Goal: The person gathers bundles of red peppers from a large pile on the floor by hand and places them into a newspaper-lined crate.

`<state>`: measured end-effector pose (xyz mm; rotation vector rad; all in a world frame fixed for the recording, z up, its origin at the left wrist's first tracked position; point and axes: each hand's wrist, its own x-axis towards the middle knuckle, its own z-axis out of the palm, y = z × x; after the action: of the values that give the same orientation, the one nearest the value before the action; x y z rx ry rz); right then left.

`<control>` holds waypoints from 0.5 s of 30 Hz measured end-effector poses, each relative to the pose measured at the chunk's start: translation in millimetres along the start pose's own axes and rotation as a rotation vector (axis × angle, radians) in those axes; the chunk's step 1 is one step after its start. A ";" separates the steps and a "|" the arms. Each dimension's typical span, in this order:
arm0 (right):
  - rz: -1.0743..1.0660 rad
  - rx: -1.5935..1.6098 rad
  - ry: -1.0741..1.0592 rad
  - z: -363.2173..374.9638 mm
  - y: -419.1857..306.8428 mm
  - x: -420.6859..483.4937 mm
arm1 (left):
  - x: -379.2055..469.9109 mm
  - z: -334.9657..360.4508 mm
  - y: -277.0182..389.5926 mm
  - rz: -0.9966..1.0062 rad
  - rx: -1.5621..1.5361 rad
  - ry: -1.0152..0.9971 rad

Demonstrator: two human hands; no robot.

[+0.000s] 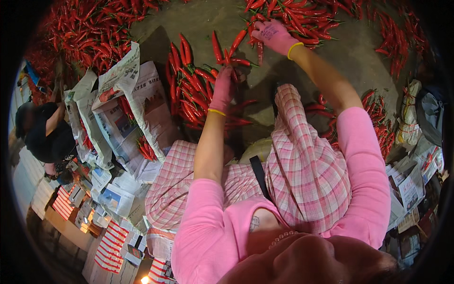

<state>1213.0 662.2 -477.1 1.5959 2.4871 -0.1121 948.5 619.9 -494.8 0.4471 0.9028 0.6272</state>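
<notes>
Both of my hands wear pink gloves with yellow cuffs. My left hand is closed around a few red chili peppers, whose tips stick out past the fingers. Just below and left of it a loose heap of red chilies lies on the floor. My right hand reaches forward to the near left edge of a larger chili pile; its fingertips touch chilies there, and whether they grip one is hidden. Single chilies lie on the floor between my hands.
Newspaper-lined containers with chilies stand at my left. Large chili heaps lie at the far left, more at the right. A tied bundle is at the far right. Another person is at the left edge.
</notes>
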 end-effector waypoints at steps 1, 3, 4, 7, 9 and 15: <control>-0.018 0.038 -0.004 0.4 2.3 1.4 | -5.1 -2.3 1.7 -0.061 -0.161 -0.069; -0.054 0.112 -0.014 -3.3 11.5 3.4 | -10.5 -12.7 2.9 -0.055 -0.321 -0.028; 0.028 0.215 0.040 -6.7 15.7 5.1 | -14.6 -20.2 -0.1 -0.012 -0.322 0.038; 0.317 0.674 0.135 -28.7 34.2 -20.0 | -16.8 -11.8 5.3 0.012 -0.108 0.139; 0.394 0.796 0.113 -32.8 46.6 -50.1 | -4.4 23.3 17.7 -0.119 0.179 0.253; 0.581 0.743 -0.053 8.1 26.6 -134.4 | 10.6 26.5 -14.6 0.139 1.690 0.289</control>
<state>1292.6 552.0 -457.9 2.4643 1.9170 -1.0632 979.9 613.7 -495.2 1.9612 1.5577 -0.1230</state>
